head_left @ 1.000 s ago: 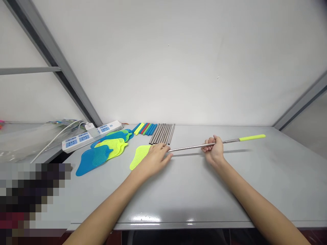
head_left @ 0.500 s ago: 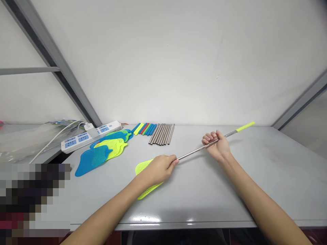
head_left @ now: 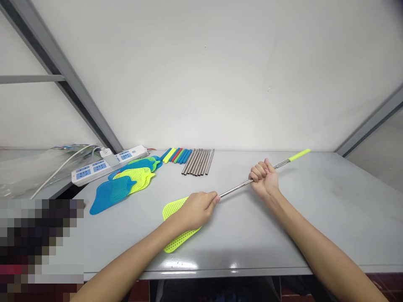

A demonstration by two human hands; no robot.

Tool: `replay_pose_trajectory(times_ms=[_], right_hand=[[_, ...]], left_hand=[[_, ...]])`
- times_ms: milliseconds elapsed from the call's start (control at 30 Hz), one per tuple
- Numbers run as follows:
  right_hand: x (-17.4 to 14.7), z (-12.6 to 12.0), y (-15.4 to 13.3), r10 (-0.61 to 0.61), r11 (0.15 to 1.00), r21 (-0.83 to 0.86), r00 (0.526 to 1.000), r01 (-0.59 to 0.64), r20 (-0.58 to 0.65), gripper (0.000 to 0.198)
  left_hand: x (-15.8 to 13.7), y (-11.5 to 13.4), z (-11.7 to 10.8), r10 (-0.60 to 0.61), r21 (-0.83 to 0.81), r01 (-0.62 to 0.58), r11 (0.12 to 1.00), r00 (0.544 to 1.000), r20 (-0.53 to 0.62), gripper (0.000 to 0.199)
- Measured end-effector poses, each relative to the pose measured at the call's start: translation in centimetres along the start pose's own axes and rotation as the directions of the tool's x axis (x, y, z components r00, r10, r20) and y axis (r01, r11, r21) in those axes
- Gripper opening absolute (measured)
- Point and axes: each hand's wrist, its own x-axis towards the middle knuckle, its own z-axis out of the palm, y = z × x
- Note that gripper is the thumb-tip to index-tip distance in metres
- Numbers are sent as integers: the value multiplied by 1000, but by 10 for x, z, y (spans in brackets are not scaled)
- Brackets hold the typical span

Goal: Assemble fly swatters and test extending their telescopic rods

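Beyond the left hand point(head_left: 197, 210) were metal tubes point(head_left: 198, 162); to its left, loose swatter heads point(head_left: 108, 197). The fly swatter point(head_left: 235, 188) passed through both hands: the left pinched it, hiding part of its head point(head_left: 176, 242); the right hand point(head_left: 265, 179) clasped its rod point(head_left: 281, 164).

Power strip, long, white plastic, with blue socket panels point(head_left: 98, 166): one, lying aslant along the work surface's left side. Adapter, white, block-shaped point(head_left: 109, 158): one, seated on the strip. Cable, thin, white point(head_left: 62, 165): one, curving from beside the adapter toward the lower left. Bagging, clear crumpled plastic point(head_left: 25, 176): heaped left of the strip. Table, pale grey, glossy-topped point(head_left: 252, 243): one, highlights near front edge. Wall panel, plain off-white point(head_left: 204, 84): behind the table, small marks right of centre. Posts, slanting grey: two, left point(head_left: 66, 70) and right point(head_left: 371, 121). Crossbar, narrow, grey point(head_left: 31, 78): one, meeting the left post. Floor, reddish-brown point(head_left: 140, 292): partly visible below.
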Motion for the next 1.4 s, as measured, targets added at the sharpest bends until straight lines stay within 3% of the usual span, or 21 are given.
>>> replay_pose_trajectory(times_ms=[667, 1400], right_hand=[[-8, 12, 6, -24, 1000, 15, 1000, 24, -14, 41], [-7, 12, 6, -10, 998, -59, 998, 6, -68, 39]], left_hand=[[0, 0, -2, -13, -321, 26, 947, 999, 45, 36], [0, 6, -2, -20, -168, 20, 986, 1000, -2, 36]])
